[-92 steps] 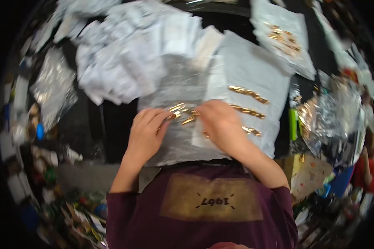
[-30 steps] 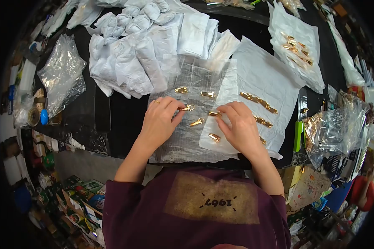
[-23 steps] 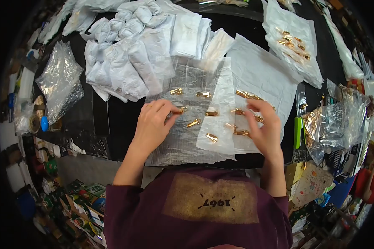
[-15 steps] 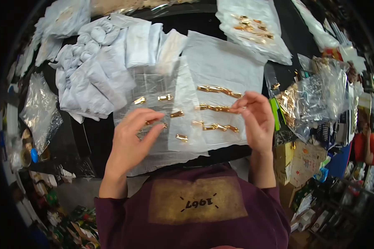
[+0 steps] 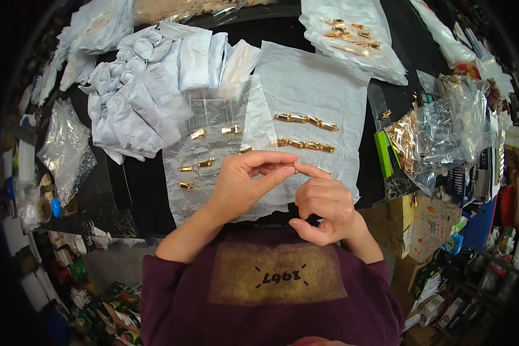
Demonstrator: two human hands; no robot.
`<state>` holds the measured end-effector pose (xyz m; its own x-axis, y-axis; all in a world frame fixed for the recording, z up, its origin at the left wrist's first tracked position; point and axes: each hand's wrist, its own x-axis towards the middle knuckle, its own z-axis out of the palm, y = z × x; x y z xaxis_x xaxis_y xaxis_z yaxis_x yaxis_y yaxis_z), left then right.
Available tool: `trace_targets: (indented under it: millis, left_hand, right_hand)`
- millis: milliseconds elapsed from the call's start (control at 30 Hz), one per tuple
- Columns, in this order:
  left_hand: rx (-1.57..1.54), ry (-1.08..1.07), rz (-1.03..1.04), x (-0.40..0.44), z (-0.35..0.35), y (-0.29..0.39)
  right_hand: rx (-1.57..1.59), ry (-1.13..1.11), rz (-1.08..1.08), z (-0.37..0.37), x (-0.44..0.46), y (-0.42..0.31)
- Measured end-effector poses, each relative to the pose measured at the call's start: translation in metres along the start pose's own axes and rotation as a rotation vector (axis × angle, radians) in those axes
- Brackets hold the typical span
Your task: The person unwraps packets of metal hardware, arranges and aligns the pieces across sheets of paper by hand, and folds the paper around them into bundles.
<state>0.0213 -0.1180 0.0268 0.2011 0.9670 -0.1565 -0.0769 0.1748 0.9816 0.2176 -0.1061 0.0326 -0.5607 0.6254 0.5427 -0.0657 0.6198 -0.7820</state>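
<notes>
My left hand (image 5: 251, 181) is over the tissue paper, its thumb and forefinger pinched together; whatever sits between them is hidden. My right hand (image 5: 324, 205) is beside it, forefinger reaching to the left fingertips, other fingers curled and thumb held apart. Beyond the hands, an upper row of small gold metal pieces (image 5: 305, 120) and a lower row of gold pieces (image 5: 305, 145) lie on a white tissue sheet (image 5: 305, 75). My hands mostly cover the area nearer me. To the left, several loose gold pieces (image 5: 205, 163) rest on a thin translucent sheet (image 5: 184, 205).
A pile of white wrapped packets (image 5: 138, 104) lies at the back left. More gold pieces sit on stacked tissue (image 5: 380, 63) at the back right. Clear plastic bags (image 5: 438, 132) and a bright green object (image 5: 383, 153) are on the right. Another plastic bag (image 5: 69, 138) lies left.
My left hand has moved right and my right hand has moved left and nearer me, so their fingertips now meet. The left thumb and forefinger have closed together.
</notes>
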Motion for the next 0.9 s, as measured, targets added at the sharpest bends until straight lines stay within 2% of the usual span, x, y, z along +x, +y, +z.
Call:
trace_targets:
  millis: [367,600,900]
  left_hand:
    - [-0.062,0.022,-0.07,0.005,-0.003,-0.006]
    - [-0.311,-0.04,-0.213,0.01,-0.007,-0.013]
    - [-0.361,-0.038,-0.224,0.012,-0.007,-0.021]
  right_hand:
    - [-0.253,-0.027,-0.024,0.011,-0.005,0.01]
    - [-0.426,-0.096,-0.04,0.015,-0.003,0.011]
    - [-0.516,-0.127,-0.032,0.019,-0.003,0.013]
